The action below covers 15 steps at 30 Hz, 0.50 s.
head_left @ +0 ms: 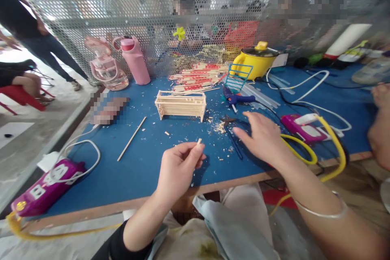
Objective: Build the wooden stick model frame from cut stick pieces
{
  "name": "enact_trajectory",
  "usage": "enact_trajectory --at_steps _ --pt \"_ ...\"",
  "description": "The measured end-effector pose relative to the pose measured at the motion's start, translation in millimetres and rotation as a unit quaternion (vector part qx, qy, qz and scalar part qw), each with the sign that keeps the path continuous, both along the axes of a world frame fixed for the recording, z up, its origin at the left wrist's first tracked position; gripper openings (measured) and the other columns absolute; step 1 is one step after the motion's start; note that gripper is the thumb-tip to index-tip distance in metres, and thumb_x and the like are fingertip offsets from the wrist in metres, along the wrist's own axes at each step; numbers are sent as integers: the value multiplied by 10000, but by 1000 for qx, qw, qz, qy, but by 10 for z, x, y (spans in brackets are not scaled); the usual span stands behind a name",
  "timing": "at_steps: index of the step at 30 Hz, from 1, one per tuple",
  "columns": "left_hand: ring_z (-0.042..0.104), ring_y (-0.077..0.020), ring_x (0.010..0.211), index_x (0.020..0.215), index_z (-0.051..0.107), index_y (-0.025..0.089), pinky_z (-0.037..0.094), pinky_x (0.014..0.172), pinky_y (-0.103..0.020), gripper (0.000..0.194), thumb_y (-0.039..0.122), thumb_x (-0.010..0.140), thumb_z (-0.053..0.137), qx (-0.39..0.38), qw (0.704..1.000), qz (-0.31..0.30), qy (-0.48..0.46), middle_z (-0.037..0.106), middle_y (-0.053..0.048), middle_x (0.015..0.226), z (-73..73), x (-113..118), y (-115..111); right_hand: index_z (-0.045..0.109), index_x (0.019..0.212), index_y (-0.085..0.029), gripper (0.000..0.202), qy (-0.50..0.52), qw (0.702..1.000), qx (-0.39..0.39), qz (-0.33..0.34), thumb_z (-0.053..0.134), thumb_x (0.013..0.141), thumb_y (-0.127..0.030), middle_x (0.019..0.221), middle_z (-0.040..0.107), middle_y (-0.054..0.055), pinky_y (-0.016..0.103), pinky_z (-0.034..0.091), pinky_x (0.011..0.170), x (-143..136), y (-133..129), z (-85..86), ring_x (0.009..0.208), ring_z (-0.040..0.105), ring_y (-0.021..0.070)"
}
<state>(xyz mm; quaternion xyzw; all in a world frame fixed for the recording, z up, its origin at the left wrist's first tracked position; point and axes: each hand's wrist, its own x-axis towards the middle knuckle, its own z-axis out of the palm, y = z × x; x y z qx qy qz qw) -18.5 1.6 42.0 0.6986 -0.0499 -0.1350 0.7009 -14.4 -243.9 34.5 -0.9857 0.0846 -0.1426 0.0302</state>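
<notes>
Between the thumb and fingers of my left hand (181, 164) is a short wooden stick piece (199, 141). My right hand (260, 134) is open, thumb and fingers apart, just right of the pliers (234, 142) and below the blue glue gun (237, 98). A small frame built of wooden sticks (181, 105) stands upright beyond my left hand. One loose stick (131, 139) lies to the left on the blue table (146, 174). Small wood scraps (219, 126) are scattered near the pliers.
Behind the frame lies a pile of sticks (198, 78). A yellow pot (254, 63) and blue wire basket (239, 77) stand behind the glue gun. Pink bottles, purple power strips (50, 187) and cables flank the work area. Another person's hand (380, 97) rests at the right edge.
</notes>
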Motion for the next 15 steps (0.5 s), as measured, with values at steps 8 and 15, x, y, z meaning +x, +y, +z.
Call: enact_trajectory --at_steps 8,15 --pt "451 -84 555 749 492 179 439 531 -201 308 443 899 443 -53 998 -37 -12 457 41 642 -49 -44 -24 499 1262 -39 577 93 990 -101 -39 492 838 -430 1076 569 255 489 461 820 -504 -660 -118 1018 553 404" --pt "436 -89 576 760 484 185 427 537 -204 267 373 926 390 -60 997 -52 -8 442 37 664 -75 -57 24 448 1302 -64 552 119 989 -25 -88 454 870 -407 1179 610 224 413 499 785 -590 -536 -95 1026 611 347"
